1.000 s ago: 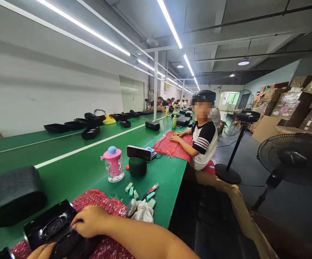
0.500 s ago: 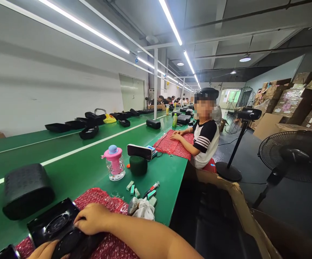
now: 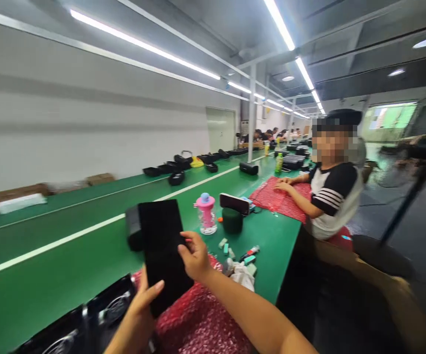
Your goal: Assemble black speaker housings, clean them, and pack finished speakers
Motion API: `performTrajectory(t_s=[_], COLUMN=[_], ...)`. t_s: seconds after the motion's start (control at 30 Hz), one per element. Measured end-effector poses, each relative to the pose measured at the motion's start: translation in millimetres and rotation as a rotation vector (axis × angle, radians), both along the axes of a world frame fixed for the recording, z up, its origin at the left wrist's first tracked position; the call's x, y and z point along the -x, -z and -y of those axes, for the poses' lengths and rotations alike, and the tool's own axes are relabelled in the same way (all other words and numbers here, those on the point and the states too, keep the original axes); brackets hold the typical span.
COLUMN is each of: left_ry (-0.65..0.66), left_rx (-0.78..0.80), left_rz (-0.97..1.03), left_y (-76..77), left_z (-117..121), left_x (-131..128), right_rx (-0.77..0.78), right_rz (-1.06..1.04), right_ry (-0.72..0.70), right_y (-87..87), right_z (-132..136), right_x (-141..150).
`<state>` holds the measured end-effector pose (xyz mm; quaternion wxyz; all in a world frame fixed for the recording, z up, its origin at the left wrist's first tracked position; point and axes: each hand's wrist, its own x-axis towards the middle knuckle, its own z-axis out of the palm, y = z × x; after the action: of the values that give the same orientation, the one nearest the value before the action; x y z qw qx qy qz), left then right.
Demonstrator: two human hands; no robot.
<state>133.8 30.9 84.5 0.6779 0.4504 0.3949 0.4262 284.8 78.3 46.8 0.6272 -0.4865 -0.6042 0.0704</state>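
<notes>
A flat black rectangular panel is raised upright above the table's near side. My left hand grips its lower left edge, thumb laid across the face. At the right edge, the curled fingers and thumb of my right hand close on the panel. Beneath it lies red bubble wrap. Glossy black housings with round rings rest at the lower left, partly behind my left forearm. Behind the panel stands a dark box-shaped case, mostly covered by it.
A pink-lidded bottle, a phone leaning by a dark green round speaker, and small sponge blocks occupy the green table. A co-worker sits to the right. An open carton stands beside the table.
The view has swung left. Both hands have risen from the dark piece low on the bubble wrap and now hold the black panel upright.
</notes>
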Motion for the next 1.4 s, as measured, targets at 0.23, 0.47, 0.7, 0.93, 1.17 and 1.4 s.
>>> performTrajectory(t_s=[0.23,0.47,0.7,0.93,1.17,1.4], left_ry=[0.053,0.115,0.102,0.058,-0.081,-0.042], left_rx=[0.043,0.026,0.053,0.153,0.189,0.176], left_rz=[0.054,0.079,0.115,0.192,0.179,0.086], left_y=[-9.6,-3.9,-2.8,-12.6,-29.0,-19.7], left_z=[29,28,23,14,11,12], left_x=[-8,-11,-1,12,17,8], right_rx=[-0.221,-0.168,-0.045,-0.234,-0.344,-0.107], right_rz=[0.082,0.296,0.27,0.409,0.537,0.517], right_ry=[0.013,0.072,0.154,-0.032,-0.215,-0.212], right_y=[-21.7,-42.3,-36.6,-33.3,-17.1,-17.5], right_z=[32,44,35,51,56,45], right_x=[-9,-19,-19,-5,20,15])
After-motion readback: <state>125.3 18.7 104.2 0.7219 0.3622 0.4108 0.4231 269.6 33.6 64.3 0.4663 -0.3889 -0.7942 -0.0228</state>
